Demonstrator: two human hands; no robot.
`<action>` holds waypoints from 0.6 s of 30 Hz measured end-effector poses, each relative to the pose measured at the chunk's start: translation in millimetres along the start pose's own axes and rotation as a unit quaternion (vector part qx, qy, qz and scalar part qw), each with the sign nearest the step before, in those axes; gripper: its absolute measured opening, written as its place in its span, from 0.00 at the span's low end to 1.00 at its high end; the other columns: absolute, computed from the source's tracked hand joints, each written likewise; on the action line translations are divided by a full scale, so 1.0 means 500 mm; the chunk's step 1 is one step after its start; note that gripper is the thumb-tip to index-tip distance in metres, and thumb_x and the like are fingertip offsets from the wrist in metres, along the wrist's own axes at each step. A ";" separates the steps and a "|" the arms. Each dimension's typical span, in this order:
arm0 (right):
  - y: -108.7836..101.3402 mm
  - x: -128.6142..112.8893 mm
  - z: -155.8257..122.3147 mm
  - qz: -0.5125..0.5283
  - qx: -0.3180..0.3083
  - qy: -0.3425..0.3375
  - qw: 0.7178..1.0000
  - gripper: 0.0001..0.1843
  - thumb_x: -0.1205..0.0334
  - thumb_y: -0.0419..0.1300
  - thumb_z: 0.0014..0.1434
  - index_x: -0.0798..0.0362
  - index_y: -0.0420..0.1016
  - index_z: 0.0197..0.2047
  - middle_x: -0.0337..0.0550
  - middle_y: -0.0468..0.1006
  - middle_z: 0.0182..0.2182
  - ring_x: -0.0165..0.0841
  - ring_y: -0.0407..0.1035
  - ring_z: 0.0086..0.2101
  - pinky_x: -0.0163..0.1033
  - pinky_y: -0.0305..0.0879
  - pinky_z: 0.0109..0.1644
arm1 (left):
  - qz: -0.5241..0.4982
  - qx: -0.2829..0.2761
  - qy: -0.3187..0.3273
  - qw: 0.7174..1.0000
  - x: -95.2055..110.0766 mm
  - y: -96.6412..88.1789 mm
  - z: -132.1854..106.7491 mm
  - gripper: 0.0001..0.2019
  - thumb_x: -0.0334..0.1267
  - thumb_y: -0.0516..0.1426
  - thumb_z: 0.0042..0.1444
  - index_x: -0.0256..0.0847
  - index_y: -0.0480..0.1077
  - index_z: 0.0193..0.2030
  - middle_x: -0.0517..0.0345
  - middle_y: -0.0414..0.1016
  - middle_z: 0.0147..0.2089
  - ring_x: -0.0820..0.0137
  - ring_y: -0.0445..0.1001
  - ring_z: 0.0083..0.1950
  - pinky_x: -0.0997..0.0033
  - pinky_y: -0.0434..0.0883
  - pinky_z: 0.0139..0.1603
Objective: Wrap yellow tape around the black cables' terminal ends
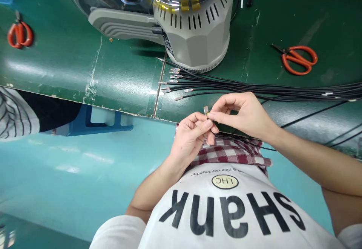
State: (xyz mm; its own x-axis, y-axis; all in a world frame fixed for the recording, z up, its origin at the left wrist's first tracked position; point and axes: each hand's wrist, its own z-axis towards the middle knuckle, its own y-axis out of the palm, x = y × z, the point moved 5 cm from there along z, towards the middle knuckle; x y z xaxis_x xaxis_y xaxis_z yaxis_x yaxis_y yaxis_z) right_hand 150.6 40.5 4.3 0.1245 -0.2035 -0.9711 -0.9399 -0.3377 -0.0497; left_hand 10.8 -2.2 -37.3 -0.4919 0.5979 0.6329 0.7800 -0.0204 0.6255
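Observation:
My left hand [194,130] pinches a thin black cable [226,138] just below its metal connector [206,109], which points up and away from me. My right hand [243,113] is closed with thumb and forefinger at the base of the same connector. A small yellowish bit, looking like tape, shows there between the fingertips. Beyond my hands, a bundle of black cables [254,87] lies along the table, with bare metal connectors [174,76] at its left end.
A grey tape dispenser [195,40] with yellow tape pieces on its rim stands behind the cables. Orange-handled scissors [299,59] lie at the right, another orange-handled pair [20,34] at far left. A blue stool [98,122] is below the green table's [127,79] edge.

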 end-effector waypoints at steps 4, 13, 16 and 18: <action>0.001 -0.005 -0.003 -0.005 -0.006 -0.007 1.000 0.07 0.62 0.72 0.56 0.54 0.80 0.30 0.37 0.80 0.24 0.29 0.73 0.27 0.34 0.70 0.34 | 0.000 0.001 0.000 1.000 -0.001 -0.001 0.000 0.11 0.38 0.67 0.58 0.36 0.69 0.34 0.59 0.77 0.28 0.76 0.72 0.21 0.80 0.69 0.23; -0.001 0.003 -0.001 -0.019 0.000 0.005 1.000 0.09 0.58 0.72 0.55 0.53 0.80 0.30 0.39 0.80 0.27 0.31 0.73 0.28 0.36 0.71 0.33 | 0.007 -0.001 -0.002 1.000 -0.002 0.000 -0.002 0.13 0.40 0.67 0.57 0.37 0.68 0.33 0.59 0.77 0.28 0.76 0.72 0.21 0.80 0.69 0.23; -0.001 0.003 -0.001 -0.019 0.001 0.007 1.000 0.08 0.58 0.71 0.55 0.53 0.80 0.31 0.39 0.80 0.26 0.31 0.73 0.27 0.36 0.71 0.33 | 0.006 0.002 -0.002 1.000 -0.002 0.001 -0.003 0.13 0.40 0.68 0.57 0.37 0.68 0.33 0.59 0.77 0.28 0.76 0.72 0.21 0.80 0.70 0.23; 0.000 0.004 -0.001 -0.016 0.001 0.009 1.000 0.08 0.59 0.71 0.55 0.53 0.80 0.30 0.39 0.80 0.26 0.31 0.73 0.27 0.35 0.71 0.33 | 0.014 0.008 0.001 1.000 -0.002 0.002 -0.004 0.14 0.40 0.68 0.56 0.37 0.67 0.33 0.59 0.77 0.28 0.76 0.72 0.21 0.79 0.70 0.23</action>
State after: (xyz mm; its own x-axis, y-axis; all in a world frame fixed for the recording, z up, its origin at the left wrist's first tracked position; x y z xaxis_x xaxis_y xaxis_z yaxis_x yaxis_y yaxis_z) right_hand 151.1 39.6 2.5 0.1605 -0.2092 -0.9646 -0.9359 -0.3427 -0.0814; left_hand 11.4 -4.2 -36.3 -0.4708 0.5954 0.6510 0.7995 -0.0240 0.6002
